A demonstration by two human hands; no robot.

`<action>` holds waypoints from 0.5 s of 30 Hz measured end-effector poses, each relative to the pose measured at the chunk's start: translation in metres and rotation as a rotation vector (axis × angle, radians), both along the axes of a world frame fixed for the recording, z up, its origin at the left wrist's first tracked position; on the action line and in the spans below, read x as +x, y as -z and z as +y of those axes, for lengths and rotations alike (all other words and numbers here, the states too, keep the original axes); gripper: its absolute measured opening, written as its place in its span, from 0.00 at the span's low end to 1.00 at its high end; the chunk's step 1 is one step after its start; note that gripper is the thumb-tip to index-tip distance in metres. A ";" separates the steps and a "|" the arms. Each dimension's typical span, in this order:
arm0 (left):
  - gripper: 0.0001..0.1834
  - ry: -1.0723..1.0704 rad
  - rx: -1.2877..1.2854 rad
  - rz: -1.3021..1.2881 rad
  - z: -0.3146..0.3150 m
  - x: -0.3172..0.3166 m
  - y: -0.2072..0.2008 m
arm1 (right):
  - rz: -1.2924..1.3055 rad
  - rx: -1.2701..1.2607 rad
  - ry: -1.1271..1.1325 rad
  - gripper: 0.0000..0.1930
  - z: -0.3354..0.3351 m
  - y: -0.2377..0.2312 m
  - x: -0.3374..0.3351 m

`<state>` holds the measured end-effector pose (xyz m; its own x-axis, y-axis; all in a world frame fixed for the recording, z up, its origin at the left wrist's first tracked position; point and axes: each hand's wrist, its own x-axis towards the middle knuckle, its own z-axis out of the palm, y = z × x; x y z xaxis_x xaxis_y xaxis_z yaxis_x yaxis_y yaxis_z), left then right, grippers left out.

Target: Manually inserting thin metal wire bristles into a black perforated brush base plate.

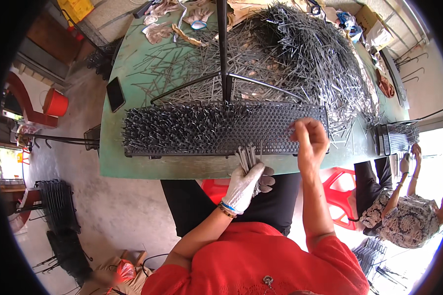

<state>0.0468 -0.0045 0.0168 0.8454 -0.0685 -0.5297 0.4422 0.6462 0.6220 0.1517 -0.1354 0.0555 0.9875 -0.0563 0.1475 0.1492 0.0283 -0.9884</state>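
My left hand (241, 189), in a white glove with beaded and blue bands at the wrist, is closed round a bundle of thin grey metal strips (247, 156) at the table's near edge. Behind it lies a long black perforated rack (275, 123) with an upright rod and two slanting braces. Its left half bristles with upright dark metal pieces (174, 128); on the right, open holes show. Bare and curled, my right hand (311, 142) hovers over the rack's right end, thumb and fingers drawn together. Whatever it may pinch is too small to make out.
A large heap of loose metal strips (320, 54) covers the green table (133, 166) behind the rack. Gloves (157, 32) and a phone (115, 94) lie at left. A co-worker's hands (411, 160) work at a smaller rack (396, 140) on the right.
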 end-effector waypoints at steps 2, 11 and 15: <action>0.11 0.000 0.008 -0.005 0.000 0.002 -0.003 | -0.187 -0.037 0.047 0.04 0.008 -0.007 0.016; 0.11 0.074 -0.106 0.042 0.008 0.001 0.003 | -0.355 -0.345 0.021 0.06 0.028 0.014 0.058; 0.10 0.024 -0.141 0.065 0.007 -0.001 0.008 | -0.365 -0.466 0.000 0.06 0.035 0.014 0.058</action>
<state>0.0456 0.0027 0.0090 0.8066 -0.1659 -0.5673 0.4950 0.7140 0.4951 0.2094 -0.1006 0.0416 0.8681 0.0961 0.4870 0.4822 -0.3965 -0.7812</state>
